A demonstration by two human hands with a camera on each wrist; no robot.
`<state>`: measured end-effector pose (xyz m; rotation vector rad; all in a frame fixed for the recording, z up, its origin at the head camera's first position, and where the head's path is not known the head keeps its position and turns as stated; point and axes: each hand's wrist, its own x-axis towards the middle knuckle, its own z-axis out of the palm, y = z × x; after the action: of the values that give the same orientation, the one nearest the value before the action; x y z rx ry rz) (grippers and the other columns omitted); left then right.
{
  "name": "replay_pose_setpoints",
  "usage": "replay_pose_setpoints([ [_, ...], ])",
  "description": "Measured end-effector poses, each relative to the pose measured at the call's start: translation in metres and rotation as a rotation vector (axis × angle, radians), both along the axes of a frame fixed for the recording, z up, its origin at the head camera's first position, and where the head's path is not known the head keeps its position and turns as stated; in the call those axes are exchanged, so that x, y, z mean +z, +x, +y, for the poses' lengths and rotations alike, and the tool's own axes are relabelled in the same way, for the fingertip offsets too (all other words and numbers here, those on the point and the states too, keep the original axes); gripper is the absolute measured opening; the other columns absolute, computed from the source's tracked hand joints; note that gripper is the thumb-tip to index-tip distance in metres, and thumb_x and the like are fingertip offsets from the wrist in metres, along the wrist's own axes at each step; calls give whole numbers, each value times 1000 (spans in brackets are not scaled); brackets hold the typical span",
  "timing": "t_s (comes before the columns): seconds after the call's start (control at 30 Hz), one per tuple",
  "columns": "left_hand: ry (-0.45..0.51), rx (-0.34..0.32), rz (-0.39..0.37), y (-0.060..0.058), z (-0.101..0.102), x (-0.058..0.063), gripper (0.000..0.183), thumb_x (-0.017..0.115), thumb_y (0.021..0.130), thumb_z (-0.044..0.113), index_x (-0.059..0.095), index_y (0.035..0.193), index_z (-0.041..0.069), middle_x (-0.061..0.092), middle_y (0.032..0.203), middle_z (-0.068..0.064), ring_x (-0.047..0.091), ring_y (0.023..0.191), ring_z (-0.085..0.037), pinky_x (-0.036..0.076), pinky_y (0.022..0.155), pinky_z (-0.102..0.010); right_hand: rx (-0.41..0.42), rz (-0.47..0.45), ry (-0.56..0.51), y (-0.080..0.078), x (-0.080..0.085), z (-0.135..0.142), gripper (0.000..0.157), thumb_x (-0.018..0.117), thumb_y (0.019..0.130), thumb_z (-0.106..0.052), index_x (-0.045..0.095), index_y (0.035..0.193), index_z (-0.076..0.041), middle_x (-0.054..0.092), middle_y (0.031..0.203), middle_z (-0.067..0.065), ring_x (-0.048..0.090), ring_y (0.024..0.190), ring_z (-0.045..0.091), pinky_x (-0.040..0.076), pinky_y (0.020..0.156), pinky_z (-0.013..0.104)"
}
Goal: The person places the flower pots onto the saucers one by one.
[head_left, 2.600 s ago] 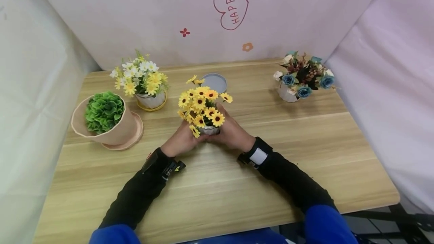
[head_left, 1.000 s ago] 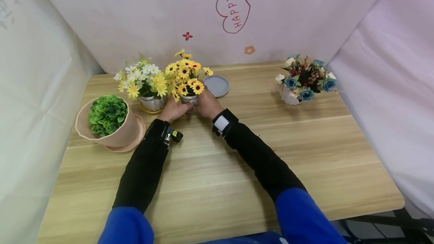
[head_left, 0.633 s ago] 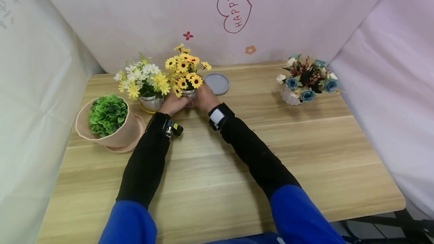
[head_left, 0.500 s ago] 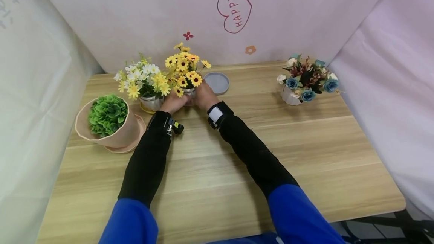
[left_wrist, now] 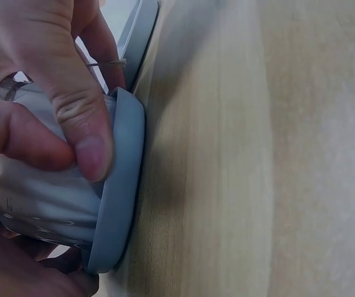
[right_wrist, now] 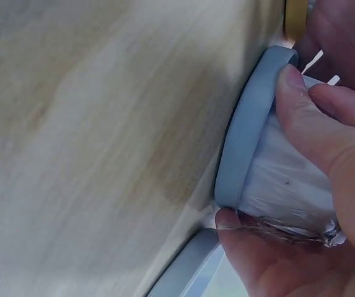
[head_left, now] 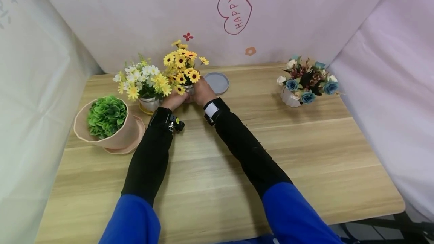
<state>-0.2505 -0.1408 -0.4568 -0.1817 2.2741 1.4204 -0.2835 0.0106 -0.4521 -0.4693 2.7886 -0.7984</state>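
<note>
Both hands hold a small pot of yellow daisy-like flowers [head_left: 183, 65] at the back of the table. My left hand [head_left: 173, 100] is on its left side, my right hand [head_left: 204, 91] on its right. Up close, the pot [left_wrist: 47, 192] has a pale, shiny wrapping tied with twine. It stands in a grey-blue saucer [right_wrist: 245, 142], which rests on the tabletop. The right thumb [right_wrist: 295, 83] lies against pot and saucer rim; the left thumb [left_wrist: 41, 145] presses the pot's side. The left fingers are partly hidden behind the pot.
A second grey-blue saucer [head_left: 217, 83] lies just right of the pot. To the left stand a white-and-yellow flowerpot [head_left: 149, 104] on a yellow saucer and a pink planter [head_left: 116, 134] with green foliage. Blue and cream roses [head_left: 306, 80] stand far right. A cloth backdrop [head_left: 288, 22] rises behind.
Both hands have carried the yellow-flower pot from the middle of the table back and to the left, beside the white-and-yellow flowers. Over the last half second it has shifted slightly farther back and left.
</note>
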Motion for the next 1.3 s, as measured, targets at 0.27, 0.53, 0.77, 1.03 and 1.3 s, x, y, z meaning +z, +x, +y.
replay_pose_setpoints([
  [0.27,-77,-30,9,-1,-5,-2,74,49,106,47,32,164,4,37,168,-22,37,155,-41,32,129,-51,22,15,-38,-2,-1,2,91,92,83,-23,43,158,-6,49,159,18,47,149,32,41,126,41],
  [0.53,-118,-58,101,11,-3,-7,81,51,108,42,15,167,1,27,171,-27,33,158,-41,31,130,-54,7,30,-193,5,-8,16,128,94,80,-22,3,169,-4,25,173,23,34,157,38,32,131,45],
  [0.77,-55,-60,180,49,4,12,107,64,103,35,-16,168,7,9,176,-26,18,163,-41,20,134,-56,-8,-28,-178,43,9,51,127,91,85,-32,-1,169,-6,10,177,21,19,164,37,23,134,51],
  [1.03,-59,-122,193,89,16,26,106,68,100,28,-9,169,6,1,177,-24,12,164,-40,15,134,-57,-45,-95,-139,102,24,138,116,84,90,-41,7,170,-7,19,175,23,25,160,42,26,130,61],
  [1.3,-11,-243,240,91,45,19,103,69,98,25,-2,169,1,5,177,-22,20,163,-38,18,134,-52,-206,-233,-64,142,27,240,105,72,98,-53,13,168,-1,30,168,31,34,153,51,33,124,68],
])
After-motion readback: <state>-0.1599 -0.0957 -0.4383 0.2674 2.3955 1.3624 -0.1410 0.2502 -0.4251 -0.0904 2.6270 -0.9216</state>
